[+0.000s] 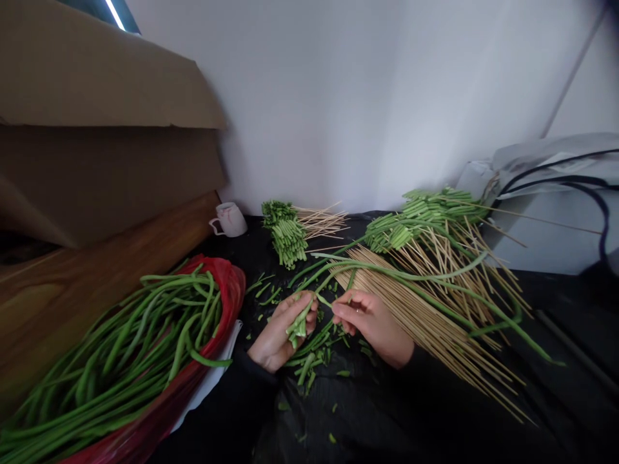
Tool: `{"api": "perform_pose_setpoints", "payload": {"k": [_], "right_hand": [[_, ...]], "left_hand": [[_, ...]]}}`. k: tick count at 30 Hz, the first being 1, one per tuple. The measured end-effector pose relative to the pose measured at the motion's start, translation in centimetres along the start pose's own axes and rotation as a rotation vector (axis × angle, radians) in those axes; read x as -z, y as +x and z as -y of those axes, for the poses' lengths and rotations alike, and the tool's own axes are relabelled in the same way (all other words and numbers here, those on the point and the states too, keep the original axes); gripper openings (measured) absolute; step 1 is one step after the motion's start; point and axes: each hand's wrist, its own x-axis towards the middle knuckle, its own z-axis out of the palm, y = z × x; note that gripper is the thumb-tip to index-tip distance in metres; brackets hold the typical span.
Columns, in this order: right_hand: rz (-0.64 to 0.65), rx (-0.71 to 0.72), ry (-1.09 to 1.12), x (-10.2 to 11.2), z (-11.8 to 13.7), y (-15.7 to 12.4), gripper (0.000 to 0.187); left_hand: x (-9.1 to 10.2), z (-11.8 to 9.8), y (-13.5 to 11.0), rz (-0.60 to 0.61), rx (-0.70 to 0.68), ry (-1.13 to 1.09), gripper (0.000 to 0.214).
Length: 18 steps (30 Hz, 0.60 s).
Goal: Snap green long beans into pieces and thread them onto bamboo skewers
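My left hand [283, 325] is closed around a small bunch of short cut garlic scape pieces [298, 327], their cut ends facing me. Thumb and fingers of my right hand [370, 322] pinch the tip of a light green garlic scape piece [324, 300] that reaches across from the left hand. Long garlic scapes [411, 276] arch from near my hands to the right, over a fan of bamboo skewers [435, 335]. Below my hands, cut scape bits [309, 367] lie scattered on the black sheet [358, 412].
A red plastic bag [235, 283] full of long scapes [145, 341] stands at left. Skewered scape bundles [289, 241] lie by the wall, with a larger pile [425, 216] at right. Also around are a white mug [231, 220], a cardboard box [106, 174] and black cables [565, 180].
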Motion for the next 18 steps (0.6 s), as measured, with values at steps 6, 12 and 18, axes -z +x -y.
{"api": "perform_pose_setpoints", "payload": {"k": [6, 12, 18], "right_hand": [[0.014, 0.018, 0.020, 2.0, 0.9, 0.3, 0.021], [0.454, -0.077, -0.201, 3.4, 2.9, -0.4, 0.016], [0.220, 0.138, -0.529, 2.3, 1.4, -0.1, 0.018]], "left_hand": [[0.6, -2.4, 0.0, -0.036, 0.035, -0.375, 0.019], [0.4, -2.2, -0.3, -0.075, 0.089, -0.111, 0.012], [0.3, -1.2, -0.4, 0.006, 0.060, 0.197, 0.026]]}}
